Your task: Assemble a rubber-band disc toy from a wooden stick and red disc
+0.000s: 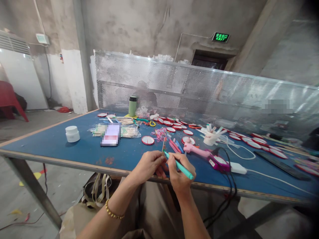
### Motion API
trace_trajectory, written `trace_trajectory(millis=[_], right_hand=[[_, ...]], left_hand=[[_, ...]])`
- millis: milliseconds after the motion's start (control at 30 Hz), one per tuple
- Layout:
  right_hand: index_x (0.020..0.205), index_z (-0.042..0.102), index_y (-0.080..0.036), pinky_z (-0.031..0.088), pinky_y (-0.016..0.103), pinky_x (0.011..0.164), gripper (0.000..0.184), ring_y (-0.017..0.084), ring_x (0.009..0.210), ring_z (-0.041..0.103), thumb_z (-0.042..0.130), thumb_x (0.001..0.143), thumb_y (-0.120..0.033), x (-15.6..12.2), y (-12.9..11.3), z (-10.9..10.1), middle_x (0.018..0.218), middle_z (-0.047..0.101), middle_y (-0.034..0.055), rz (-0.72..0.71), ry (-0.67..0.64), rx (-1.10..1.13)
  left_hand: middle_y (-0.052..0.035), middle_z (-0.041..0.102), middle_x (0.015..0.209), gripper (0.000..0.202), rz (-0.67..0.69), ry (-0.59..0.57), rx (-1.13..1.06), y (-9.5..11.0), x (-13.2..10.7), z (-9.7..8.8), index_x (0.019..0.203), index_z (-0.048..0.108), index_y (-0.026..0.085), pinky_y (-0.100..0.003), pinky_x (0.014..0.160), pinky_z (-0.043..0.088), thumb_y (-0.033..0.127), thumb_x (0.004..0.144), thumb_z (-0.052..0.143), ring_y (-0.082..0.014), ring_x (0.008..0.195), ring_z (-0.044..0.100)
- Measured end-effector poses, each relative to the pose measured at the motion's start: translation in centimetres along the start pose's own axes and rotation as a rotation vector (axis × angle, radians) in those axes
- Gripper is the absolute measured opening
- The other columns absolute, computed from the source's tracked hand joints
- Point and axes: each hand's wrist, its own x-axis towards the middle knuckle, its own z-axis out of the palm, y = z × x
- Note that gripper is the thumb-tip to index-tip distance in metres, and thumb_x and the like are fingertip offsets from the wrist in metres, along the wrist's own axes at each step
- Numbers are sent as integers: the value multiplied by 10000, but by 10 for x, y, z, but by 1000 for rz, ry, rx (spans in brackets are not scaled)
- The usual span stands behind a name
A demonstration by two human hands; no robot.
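Left grip (151, 166) pinched thin strip (164, 143), right grip (179, 172) clamped teal pen (184, 170); bracing strip near pen tip seemed wise.

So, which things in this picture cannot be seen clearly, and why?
All in the head view:
Thin piece: lower end hidden by the left hand.
Teal pen: middle partly covered by the right hand.
Phone: screen blurred into blocks.
White jar: label too small to read.
Red chair: cut by left edge.

My left hand (151, 165) hides the lower end of the strip (164, 144), the phone (111, 134) is blurred, and the left edge cuts the chair (7, 94).
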Motion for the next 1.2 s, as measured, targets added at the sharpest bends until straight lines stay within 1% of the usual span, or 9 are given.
trace_trajectory(millis=[100,200,333,500,633,900,1067,1200], right_hand=[[826,644,-186,480,214,561,102,115,564,611,573,899,-197,-1,1,-1,674,664,-10,36,23,-10],[818,646,-187,484,216,567,108,116,564,613,578,898,-211,-1,2,-1,666,664,-11,47,14,-12],[805,647,-187,481,214,553,118,116,555,609,576,896,-212,-1,2,0,653,661,-13,38,1,-21],[800,641,-184,492,226,569,126,124,563,614,570,900,-215,-1,1,0,655,662,-3,32,13,-25],[796,633,-186,500,234,581,126,126,565,609,569,902,-210,0,1,0,653,655,-1,29,9,-26],[782,636,-188,467,206,534,131,105,526,580,571,896,-188,1,-1,0,636,645,-19,10,0,-21],[799,637,-184,482,208,564,113,103,550,592,575,892,-174,0,0,1,658,650,-14,-7,-7,-9],[805,642,-185,488,220,558,117,113,548,599,570,897,-191,0,-1,0,652,652,-9,12,2,-12]], left_hand=[[-1,633,626,329,2,-3,-16,-3,0,-1,808,529,167,-199,467,476,490,869,531,-135,505,648],[-6,633,639,336,3,-4,-23,-3,0,-1,816,534,162,-197,467,476,493,868,531,-131,502,646],[-9,630,643,352,3,-1,-9,-1,0,0,802,536,159,-201,467,481,506,860,534,-137,507,651],[-1,619,602,353,-7,-3,-28,1,0,0,806,534,162,-198,462,479,511,856,538,-135,492,640],[-5,627,625,355,-5,1,-33,0,0,0,792,526,164,-205,460,480,514,849,544,-134,487,639],[-3,622,617,338,9,1,-8,1,0,1,798,531,162,-216,470,489,493,865,528,-144,499,645],[-1,619,598,336,9,-3,5,2,0,1,791,528,162,-204,467,484,488,874,516,-140,503,645],[-5,623,616,347,5,-3,-6,1,-1,1,801,533,160,-207,470,488,501,866,526,-139,501,647]])
